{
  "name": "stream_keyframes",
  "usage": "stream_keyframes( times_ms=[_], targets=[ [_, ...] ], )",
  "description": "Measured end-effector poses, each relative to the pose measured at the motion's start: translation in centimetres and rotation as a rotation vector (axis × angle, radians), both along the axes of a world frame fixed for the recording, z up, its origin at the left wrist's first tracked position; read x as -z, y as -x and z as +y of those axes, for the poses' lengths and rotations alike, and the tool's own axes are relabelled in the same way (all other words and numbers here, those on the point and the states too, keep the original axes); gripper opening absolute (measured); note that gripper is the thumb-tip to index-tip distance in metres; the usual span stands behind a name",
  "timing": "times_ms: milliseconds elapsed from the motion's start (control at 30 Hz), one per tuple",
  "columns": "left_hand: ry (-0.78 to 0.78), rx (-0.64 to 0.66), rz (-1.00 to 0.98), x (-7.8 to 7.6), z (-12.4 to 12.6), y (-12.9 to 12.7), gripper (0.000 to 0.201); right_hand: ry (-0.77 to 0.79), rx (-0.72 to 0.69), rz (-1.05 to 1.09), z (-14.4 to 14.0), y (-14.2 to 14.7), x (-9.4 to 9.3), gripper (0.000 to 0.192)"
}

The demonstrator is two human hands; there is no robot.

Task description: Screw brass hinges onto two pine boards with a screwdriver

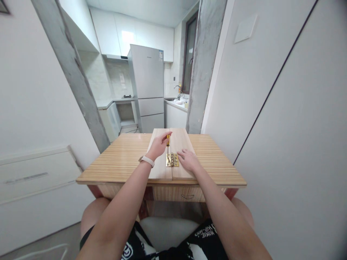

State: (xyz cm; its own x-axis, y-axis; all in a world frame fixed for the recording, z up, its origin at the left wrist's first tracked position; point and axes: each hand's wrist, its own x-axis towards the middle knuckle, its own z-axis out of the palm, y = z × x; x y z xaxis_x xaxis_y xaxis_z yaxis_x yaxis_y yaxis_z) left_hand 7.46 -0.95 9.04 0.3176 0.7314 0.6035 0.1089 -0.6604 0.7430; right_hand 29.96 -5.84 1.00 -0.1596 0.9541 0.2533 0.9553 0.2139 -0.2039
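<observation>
My left hand (pixel 160 143), with a watch on its wrist, is closed around the yellow and black handle of a screwdriver (pixel 168 140). The screwdriver stands upright, its shaft pointing down at the left leaf of a brass hinge (pixel 172 160). That hinge lies open across the seam between two pale wooden boards (pixel 159 172), placed side by side. My right hand (pixel 188 159) rests on the right board (pixel 180 139), fingers stretched out beside the hinge's right leaf. Whether the screwdriver tip sits in a screw is too small to tell.
Under the boards is a wood-grain table (pixel 124 155) with a drawer (pixel 179 194) at its front. Beyond it stand a grey refrigerator (pixel 149 79) and a sink counter with a faucet (pixel 178 90). White walls flank the table, a panelled one (pixel 284 126) close on the right.
</observation>
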Motion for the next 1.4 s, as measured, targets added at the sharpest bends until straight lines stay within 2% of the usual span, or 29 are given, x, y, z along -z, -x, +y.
stream_keyframes(
  times_ms=[100, 200, 333, 500, 567, 633, 767, 1033, 1100, 1233, 1400],
  targets=[
    [0.030, 0.093, -0.013, -0.2, 0.0, 0.3, 0.038, 0.004, 0.009, 0.006, 0.0, 0.0, 0.1, 0.050],
    [0.071, 0.064, -0.054, -0.1, 0.0, 0.2, 0.038, 0.008, 0.011, 0.008, 0.0, 0.0, 0.1, 0.050],
    [0.056, -0.082, -0.068, 0.2, -0.2, -0.3, 0.039, 0.012, 0.012, 0.002, 0.0, 0.1, -0.1, 0.050],
    [-0.054, -0.352, -0.009, 0.2, -0.6, -1.0, 0.037, 0.009, 0.012, 0.007, 0.0, 0.1, -0.1, 0.050],
    [-0.087, -0.390, -0.009, 0.0, -0.6, -1.1, 0.037, 0.011, 0.014, 0.006, 0.0, 0.1, 0.0, 0.050],
    [-0.110, -0.356, 0.001, -0.1, -0.6, -1.1, 0.036, 0.010, 0.014, 0.002, 0.0, 0.0, 0.1, 0.051],
    [-0.110, -0.203, 0.011, 0.0, -0.2, -0.7, 0.036, 0.001, 0.010, -0.003, 0.1, -0.1, 0.1, 0.050],
    [0.073, 0.130, -0.113, 0.3, 0.3, 0.1, 0.039, 0.007, 0.018, 0.009, 0.2, -0.1, 0.3, 0.052],
    [0.112, 0.155, -0.140, 0.1, 0.1, 0.2, 0.039, 0.010, 0.023, 0.010, 0.3, -0.1, 0.4, 0.051],
    [0.128, 0.042, -0.167, 0.1, -0.2, -0.1, 0.039, 0.006, 0.017, 0.003, 0.2, -0.1, 0.2, 0.051],
    [0.021, -0.217, -0.064, 0.4, -0.6, -0.7, 0.037, 0.013, 0.014, 0.002, 0.0, 0.0, 0.0, 0.051]
  ],
)
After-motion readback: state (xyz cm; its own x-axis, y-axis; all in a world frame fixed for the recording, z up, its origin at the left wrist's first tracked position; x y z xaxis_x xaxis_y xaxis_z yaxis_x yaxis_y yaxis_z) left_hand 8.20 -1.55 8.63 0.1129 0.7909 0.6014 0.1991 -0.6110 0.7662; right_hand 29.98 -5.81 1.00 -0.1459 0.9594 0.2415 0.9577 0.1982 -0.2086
